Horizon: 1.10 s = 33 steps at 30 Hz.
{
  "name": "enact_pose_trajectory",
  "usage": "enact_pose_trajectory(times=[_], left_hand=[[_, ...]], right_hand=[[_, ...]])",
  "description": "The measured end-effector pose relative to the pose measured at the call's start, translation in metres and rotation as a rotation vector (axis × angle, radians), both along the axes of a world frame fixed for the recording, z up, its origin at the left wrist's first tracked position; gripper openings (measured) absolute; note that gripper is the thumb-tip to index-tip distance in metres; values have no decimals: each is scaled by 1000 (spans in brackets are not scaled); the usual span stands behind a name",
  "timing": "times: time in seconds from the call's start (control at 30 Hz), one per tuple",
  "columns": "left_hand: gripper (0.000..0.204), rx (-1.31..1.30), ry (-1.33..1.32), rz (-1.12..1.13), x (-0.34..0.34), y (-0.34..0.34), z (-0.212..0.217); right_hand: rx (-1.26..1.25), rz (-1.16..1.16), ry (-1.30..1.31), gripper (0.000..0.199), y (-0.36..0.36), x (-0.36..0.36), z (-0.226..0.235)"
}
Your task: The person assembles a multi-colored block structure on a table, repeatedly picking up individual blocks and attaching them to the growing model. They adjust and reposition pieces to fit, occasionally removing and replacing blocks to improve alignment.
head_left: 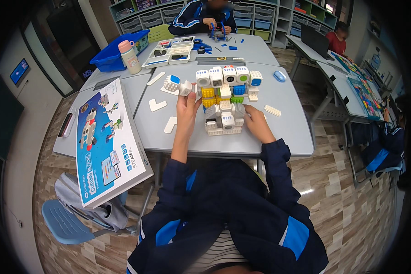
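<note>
A block model [223, 100] of white cube modules with yellow, blue and green bricks stands upright on the table in front of me. Along its top runs a row of white modules; a white module [227, 121] sits low at its front. My left hand [187, 107] grips the model's left side, thumb and fingers closed beside a white module [185, 88]. At the lower right, my right hand [259, 123] has curled fingers against a grey part of the model; its fingertips are partly hidden. A white module with a blue face [171, 82] is at the model's left.
Loose white plates [158, 105] lie left of the model, another [272, 110] right, near a blue-and-white object [279, 76]. A large box [109, 146] overhangs the left edge. Farther back are a bottle [130, 58], blue bin [109, 57], parts tray [171, 51] and a person [201, 18].
</note>
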<state>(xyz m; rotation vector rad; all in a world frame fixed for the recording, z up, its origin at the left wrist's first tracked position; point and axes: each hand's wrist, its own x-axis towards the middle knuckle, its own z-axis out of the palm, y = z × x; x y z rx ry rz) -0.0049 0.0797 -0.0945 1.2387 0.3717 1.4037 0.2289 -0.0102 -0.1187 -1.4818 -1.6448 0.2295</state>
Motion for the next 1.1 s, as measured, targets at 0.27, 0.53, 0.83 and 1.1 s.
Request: enact_pose_trajectory(times=[0.27, 0.53, 0.83, 1.1], left_hand=[[63, 125, 194, 228, 9, 10, -19], [32, -26, 421, 286, -2, -20, -62], [22, -25, 437, 287, -5, -24, -59], [22, -7, 448, 299, -5, -24, -59]], right_hand=[[163, -74, 42, 23, 4, 8, 3], [217, -396, -302, 27, -27, 32, -24], [122, -168, 497, 27, -30, 29, -19], [-3, 25, 935, 33, -46, 31, -23]])
